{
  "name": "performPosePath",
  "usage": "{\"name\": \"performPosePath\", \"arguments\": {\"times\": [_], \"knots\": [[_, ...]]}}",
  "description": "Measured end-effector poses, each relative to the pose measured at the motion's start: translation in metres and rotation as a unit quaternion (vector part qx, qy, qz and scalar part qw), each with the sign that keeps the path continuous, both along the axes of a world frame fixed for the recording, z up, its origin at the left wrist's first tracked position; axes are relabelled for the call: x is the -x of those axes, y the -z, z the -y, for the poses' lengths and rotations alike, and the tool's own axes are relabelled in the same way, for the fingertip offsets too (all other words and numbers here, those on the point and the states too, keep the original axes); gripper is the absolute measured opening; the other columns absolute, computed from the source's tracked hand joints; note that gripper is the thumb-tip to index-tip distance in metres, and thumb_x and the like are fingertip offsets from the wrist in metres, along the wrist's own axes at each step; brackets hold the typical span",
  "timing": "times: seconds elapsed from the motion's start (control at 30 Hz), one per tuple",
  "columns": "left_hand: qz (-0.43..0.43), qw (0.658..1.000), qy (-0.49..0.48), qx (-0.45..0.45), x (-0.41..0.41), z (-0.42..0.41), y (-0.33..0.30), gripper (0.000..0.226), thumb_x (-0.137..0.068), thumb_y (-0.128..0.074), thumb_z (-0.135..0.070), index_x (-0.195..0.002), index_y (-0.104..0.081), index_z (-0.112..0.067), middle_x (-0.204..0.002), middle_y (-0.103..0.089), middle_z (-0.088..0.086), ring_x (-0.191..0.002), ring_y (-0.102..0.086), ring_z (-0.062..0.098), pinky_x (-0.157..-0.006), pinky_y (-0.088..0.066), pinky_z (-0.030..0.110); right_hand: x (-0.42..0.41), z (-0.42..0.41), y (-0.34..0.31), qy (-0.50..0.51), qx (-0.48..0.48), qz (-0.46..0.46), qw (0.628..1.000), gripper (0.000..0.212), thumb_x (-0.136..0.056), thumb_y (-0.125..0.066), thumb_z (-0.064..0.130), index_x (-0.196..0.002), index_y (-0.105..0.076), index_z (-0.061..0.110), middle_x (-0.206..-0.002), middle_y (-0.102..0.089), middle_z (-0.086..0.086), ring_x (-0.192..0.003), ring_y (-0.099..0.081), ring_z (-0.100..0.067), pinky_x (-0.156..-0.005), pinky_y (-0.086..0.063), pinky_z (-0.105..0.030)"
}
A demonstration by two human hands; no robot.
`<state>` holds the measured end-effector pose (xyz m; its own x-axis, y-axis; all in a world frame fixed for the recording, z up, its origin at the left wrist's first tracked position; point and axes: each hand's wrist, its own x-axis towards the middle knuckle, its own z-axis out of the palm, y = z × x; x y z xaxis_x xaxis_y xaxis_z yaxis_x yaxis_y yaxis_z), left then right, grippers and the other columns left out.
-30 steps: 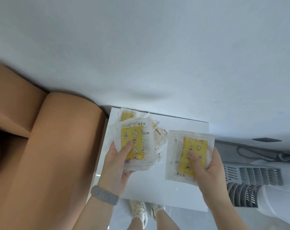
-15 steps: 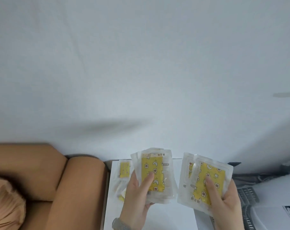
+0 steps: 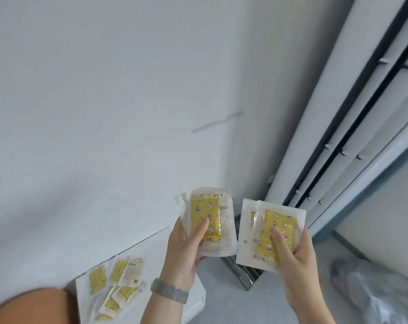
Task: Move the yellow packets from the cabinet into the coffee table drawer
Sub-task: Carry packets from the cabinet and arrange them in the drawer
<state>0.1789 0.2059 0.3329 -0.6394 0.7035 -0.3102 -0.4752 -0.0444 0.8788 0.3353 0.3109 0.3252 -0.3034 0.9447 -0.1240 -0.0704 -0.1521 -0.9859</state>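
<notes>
My left hand (image 3: 183,251) grips a small stack of yellow packets (image 3: 210,211) in clear wrappers, thumb pressed on the top one. My right hand (image 3: 294,263) holds a second stack of yellow packets (image 3: 277,220) the same way, just to the right. Both stacks are raised in front of the white wall. Several more yellow packets (image 3: 115,286) lie scattered on the white cabinet top (image 3: 151,249) at the lower left. No coffee table or drawer is in view.
A tan sofa arm (image 3: 30,307) shows at the bottom left corner. A white unit with grey louvres (image 3: 239,270) stands on the grey floor behind the stacks. Tall white panels with black gaps (image 3: 352,122) rise on the right. A crumpled clear plastic bag (image 3: 373,293) lies at lower right.
The view has swung up and to the right, away from the cabinet. Both hands have lifted their packet stacks off the cabinet top and carry them rightward.
</notes>
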Motion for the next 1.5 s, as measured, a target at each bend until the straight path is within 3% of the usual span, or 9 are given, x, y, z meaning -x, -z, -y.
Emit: {"name": "performPosePath", "arguments": {"times": [0.3,0.5,0.7,0.83,1.0,1.1,1.27,1.4,1.5], "knots": [[-0.03,0.974,0.226,-0.002,-0.144,-0.08,-0.027,0.041,-0.074,-0.07,-0.023,-0.114,-0.063,-0.019,-0.102,-0.075,0.005,-0.09,-0.073,0.025,-0.061,-0.057,0.03,-0.172,0.002,-0.026,0.18,-0.015,0.033,0.983,0.019,-0.09,-0.063,0.013,-0.106,-0.058,0.022,-0.092,-0.074,-0.003,-0.083,-0.073,-0.021,-0.068,-0.06,-0.041],[-0.004,0.925,0.38,-0.013,-0.21,-0.111,-0.038,0.047,-0.072,-0.072,-0.022,-0.117,-0.06,-0.016,-0.101,-0.075,0.008,-0.088,-0.073,0.027,-0.061,-0.06,0.034,-0.241,0.032,-0.032,0.363,-0.004,0.024,0.931,0.023,-0.089,-0.064,0.012,-0.108,-0.058,0.024,-0.089,-0.075,-0.002,-0.082,-0.073,-0.021,-0.071,-0.06,-0.042],[-0.028,0.855,0.518,-0.016,-0.235,-0.108,-0.045,0.049,-0.07,-0.073,-0.023,-0.117,-0.058,-0.018,-0.097,-0.076,0.007,-0.084,-0.074,0.029,-0.073,-0.06,0.045,-0.246,0.087,-0.032,0.528,0.001,0.012,0.849,0.018,-0.09,-0.065,0.012,-0.103,-0.058,0.023,-0.087,-0.072,-0.003,-0.074,-0.072,-0.016,-0.055,-0.057,-0.023],[-0.03,0.817,0.575,-0.023,-0.236,-0.093,-0.047,0.047,-0.071,-0.073,-0.021,-0.115,-0.058,-0.021,-0.093,-0.076,0.005,-0.078,-0.074,0.027,-0.065,-0.061,0.042,-0.229,0.127,-0.037,0.614,0.007,0.023,0.789,0.016,-0.091,-0.062,0.011,-0.103,-0.056,0.021,-0.092,-0.066,-0.002,-0.079,-0.067,-0.017,-0.051,-0.054,-0.019],[-0.001,0.748,0.663,-0.02,-0.25,-0.062,-0.045,0.046,-0.068,-0.073,-0.019,-0.112,-0.059,-0.017,-0.091,-0.076,0.007,-0.074,-0.074,0.025,-0.056,-0.059,0.036,-0.214,0.197,-0.038,0.698,0.006,0.067,0.713,0.017,-0.09,-0.064,0.023,-0.105,-0.058,0.028,-0.101,-0.069,-0.003,-0.09,-0.069,-0.023,-0.082,-0.057,-0.047],[0.014,0.702,0.712,-0.019,-0.268,-0.036,-0.042,0.05,-0.069,-0.074,-0.019,-0.116,-0.06,-0.017,-0.097,-0.075,0.01,-0.077,-0.074,0.027,-0.06,-0.059,0.038,-0.21,0.246,-0.04,0.751,0.012,0.06,0.658,0.022,-0.09,-0.065,0.027,-0.11,-0.057,0.029,-0.105,-0.07,-0.002,-0.095,-0.068,-0.025,-0.086,-0.056,-0.05],[0.023,0.621,0.783,-0.006,-0.304,0.019,-0.032,0.055,-0.071,-0.074,-0.016,-0.124,-0.058,-0.018,-0.105,-0.074,0.013,-0.081,-0.073,0.03,-0.058,-0.057,0.037,-0.204,0.324,-0.031,0.828,0.031,0.076,0.555,0.083,-0.07,-0.066,0.07,-0.133,-0.048,0.019,-0.129,-0.059,-0.005,-0.114,-0.061,-0.026,-0.092,-0.053,-0.047],[0.016,0.55,0.835,0.002,-0.338,0.074,-0.027,0.052,-0.073,-0.072,-0.018,-0.123,-0.058,-0.021,-0.108,-0.073,0.013,-0.087,-0.072,0.031,-0.058,-0.056,0.035,-0.207,0.388,-0.032,0.865,0.028,0.058,0.498,0.027,-0.087,-0.064,0.031,-0.112,-0.057,0.023,-0.108,-0.067,-0.005,-0.096,-0.065,-0.021,-0.085,-0.053,-0.041],[0.014,0.502,0.865,0.005,-0.367,0.121,-0.027,0.049,-0.073,-0.072,-0.018,-0.119,-0.059,-0.019,-0.105,-0.074,0.012,-0.083,-0.073,0.028,-0.056,-0.056,0.033,-0.216,0.434,-0.03,0.887,0.036,0.07,0.454,0.021,-0.085,-0.068,0.041,-0.101,-0.058,0.032,-0.1,-0.069,0.003,-0.095,-0.067,-0.02,-0.09,-0.053,-0.047]]}}
